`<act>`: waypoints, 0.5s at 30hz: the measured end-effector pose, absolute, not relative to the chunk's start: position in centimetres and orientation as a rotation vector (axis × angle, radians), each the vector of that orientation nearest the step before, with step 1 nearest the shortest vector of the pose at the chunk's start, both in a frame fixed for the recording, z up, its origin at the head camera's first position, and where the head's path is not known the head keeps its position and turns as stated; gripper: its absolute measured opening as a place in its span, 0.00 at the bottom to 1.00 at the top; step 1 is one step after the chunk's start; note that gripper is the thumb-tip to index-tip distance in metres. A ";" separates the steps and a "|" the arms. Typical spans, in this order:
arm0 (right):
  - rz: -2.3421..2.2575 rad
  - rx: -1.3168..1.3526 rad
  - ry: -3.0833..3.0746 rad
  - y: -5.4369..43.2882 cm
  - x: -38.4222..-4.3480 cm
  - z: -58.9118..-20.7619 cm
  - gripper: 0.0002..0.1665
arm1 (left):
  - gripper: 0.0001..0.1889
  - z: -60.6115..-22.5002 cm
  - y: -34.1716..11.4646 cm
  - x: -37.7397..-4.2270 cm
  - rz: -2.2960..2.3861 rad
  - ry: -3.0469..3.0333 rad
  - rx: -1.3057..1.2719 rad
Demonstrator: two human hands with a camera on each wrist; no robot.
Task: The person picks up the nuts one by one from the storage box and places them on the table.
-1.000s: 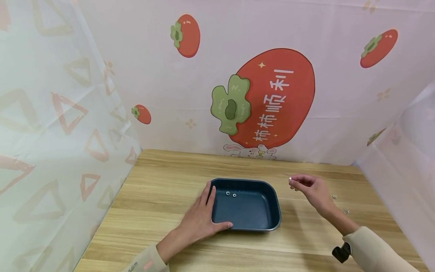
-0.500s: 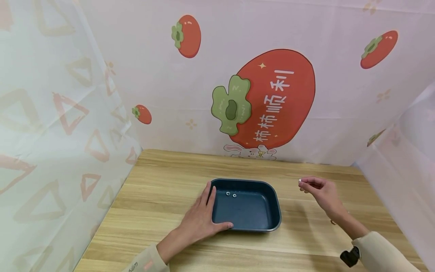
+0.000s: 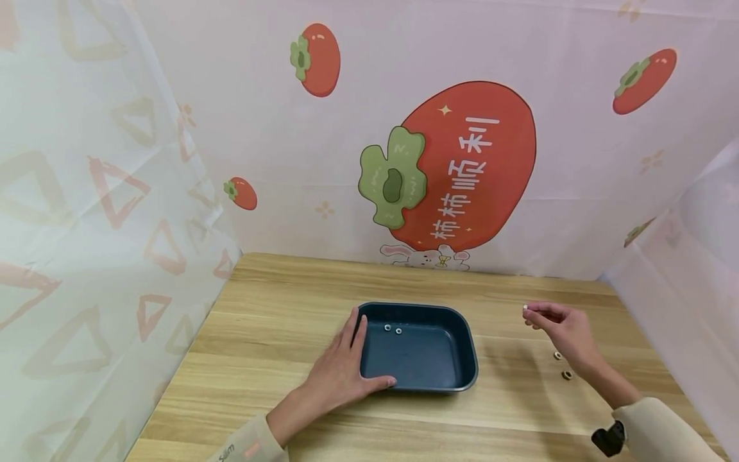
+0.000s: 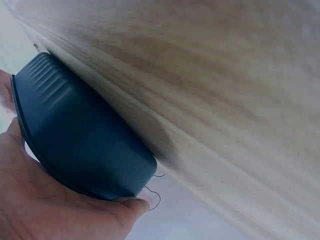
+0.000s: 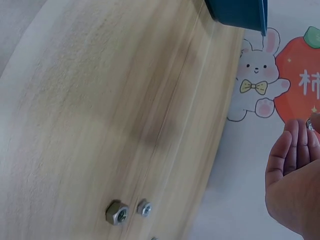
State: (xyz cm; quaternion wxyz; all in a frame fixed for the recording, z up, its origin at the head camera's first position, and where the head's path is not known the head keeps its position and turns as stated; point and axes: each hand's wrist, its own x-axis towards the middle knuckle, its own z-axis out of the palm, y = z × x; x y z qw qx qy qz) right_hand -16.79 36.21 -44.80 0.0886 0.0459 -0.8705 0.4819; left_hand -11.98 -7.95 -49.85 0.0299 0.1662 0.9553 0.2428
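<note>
In the head view, a dark blue rectangular tray (image 3: 416, 356) sits on the wooden table. Two small metal nuts, one at the left (image 3: 387, 328) and one beside it (image 3: 398, 331), lie inside near its back wall. My left hand (image 3: 337, 378) rests with straight fingers over the tray's left rim, thumb along the near rim. To the right of the tray and raised over the table, my right hand (image 3: 560, 327) pinches a small nut (image 3: 525, 308) between thumb and fingertips. The other fingers show loosely bent in the right wrist view.
More nuts lie on the table below the right forearm: one nut (image 3: 557, 355), a second nut (image 3: 567, 375), and in the right wrist view a hex nut (image 5: 117, 212). A printed cloth (image 3: 277, 141) hangs behind the table (image 3: 277, 301) and along both sides.
My right hand has moved rightward, away from the tray, with the nut still pinched. Other nuts on the table now show beside the wrist. The left hand and tray have stayed put.
</note>
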 end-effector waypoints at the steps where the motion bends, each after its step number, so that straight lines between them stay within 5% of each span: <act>1: 1.436 0.137 -2.588 36.4 -16.8 -44.8 0.18 | 0.68 -49.9 -8.0 -12.0 0.749 2.946 0.512; 15: 1.318 0.150 -2.624 38.5 -16.9 -45.3 0.19 | 0.68 -49.9 -7.9 -11.9 0.743 2.955 0.495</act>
